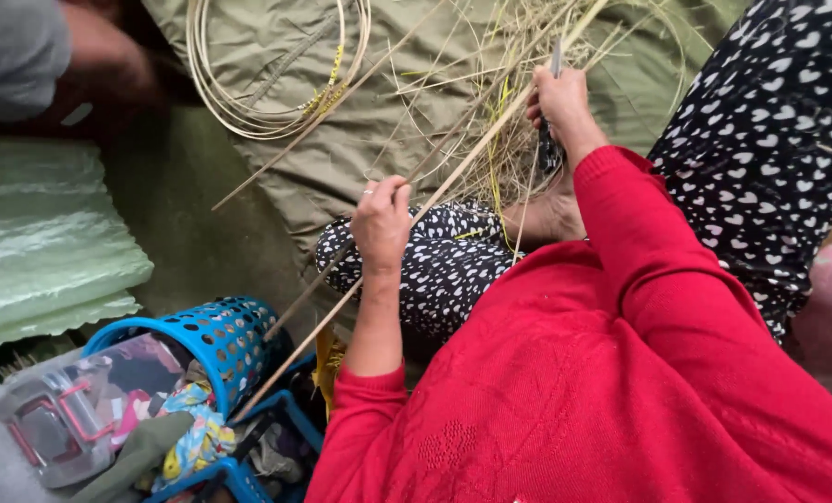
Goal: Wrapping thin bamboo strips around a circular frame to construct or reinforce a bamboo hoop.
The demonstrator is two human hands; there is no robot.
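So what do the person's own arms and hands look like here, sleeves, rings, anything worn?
Both arms wear a bright red knitted top. The left sleeve is pushed up, leaving the forearm bare; the right sleeve reaches the wrist. The knit shows a raised pattern near the left cuff. The left hand has a thin pale ring on one finger. The right hand is bare, with no ring or glove visible.

We look down at own lap: red sleeves, black trousers with white hearts. Our left hand (381,222) grips long bamboo strip (453,182) running diagonally from blue perforated basket (213,337) up toward loose straw pile (518,56). Our right hand (559,101) closes on knife (554,70), blade against strip. Olive cloth (276,56) beneath; coil of split cane (248,84) rests on it. Clear plastic container (57,419) beside basket. Green corrugated sheet (43,242) at left.
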